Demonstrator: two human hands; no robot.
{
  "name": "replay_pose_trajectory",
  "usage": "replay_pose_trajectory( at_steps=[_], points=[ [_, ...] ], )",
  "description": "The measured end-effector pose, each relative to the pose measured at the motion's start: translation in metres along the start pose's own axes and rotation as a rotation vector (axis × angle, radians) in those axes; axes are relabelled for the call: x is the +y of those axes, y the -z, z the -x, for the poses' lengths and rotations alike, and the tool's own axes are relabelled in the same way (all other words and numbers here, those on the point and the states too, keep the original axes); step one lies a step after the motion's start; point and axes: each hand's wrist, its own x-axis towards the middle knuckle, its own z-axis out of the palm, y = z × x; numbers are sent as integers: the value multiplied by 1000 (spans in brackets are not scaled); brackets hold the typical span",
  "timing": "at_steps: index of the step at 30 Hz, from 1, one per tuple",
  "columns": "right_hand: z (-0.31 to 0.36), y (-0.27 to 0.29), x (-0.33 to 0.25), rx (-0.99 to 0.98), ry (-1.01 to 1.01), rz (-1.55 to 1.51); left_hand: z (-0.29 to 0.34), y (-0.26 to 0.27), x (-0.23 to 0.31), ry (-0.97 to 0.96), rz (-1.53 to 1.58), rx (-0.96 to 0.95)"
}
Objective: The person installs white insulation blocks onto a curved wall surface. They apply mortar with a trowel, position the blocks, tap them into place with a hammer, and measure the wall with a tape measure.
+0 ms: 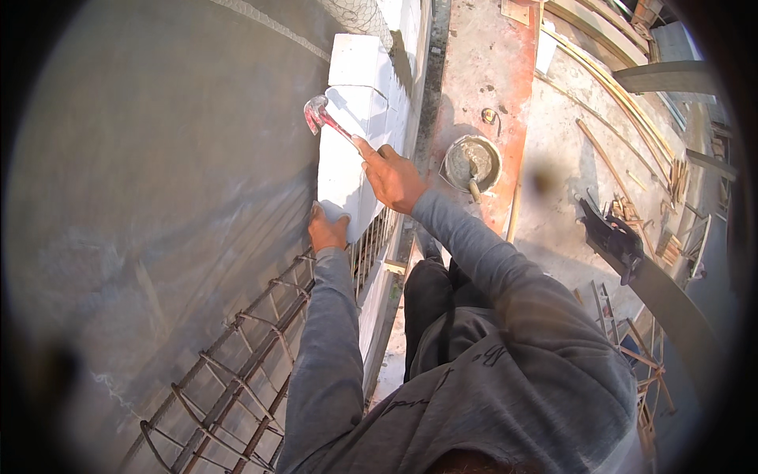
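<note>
A row of white blocks (342,170) tops the wall in front of me, smooth and square-edged. My left hand (328,229) grips the near end of the closest block, fingers along its left edge and thumb on its right. In my right hand (392,179) is a claw hammer (317,115) with a worn red and grey head. The hammer reaches across the top of the blocks, its head over their left edge. Whether the head touches the block I cannot tell. A second white block (357,59) lies farther along the row.
A cage of steel rebar (237,379) runs on from the near end of the blocks. On the right, a bucket of mortar (474,163) with a trowel (474,188) stands on a reddish board, a tape measure (489,117) beyond it. Long wooden strips (624,99) lie farther right. Wire mesh (359,17) hangs at the far end.
</note>
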Motion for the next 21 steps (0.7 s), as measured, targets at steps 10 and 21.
replay_pose_trajectory(
  at_steps=[10,21],
  points=[
    [12,-49,-25,63,-138,124,0,6,1,-23,-69,-25],
    [35,-90,-28,13,-264,-65,-21,-32,-39,-84,173,53]
  ],
)
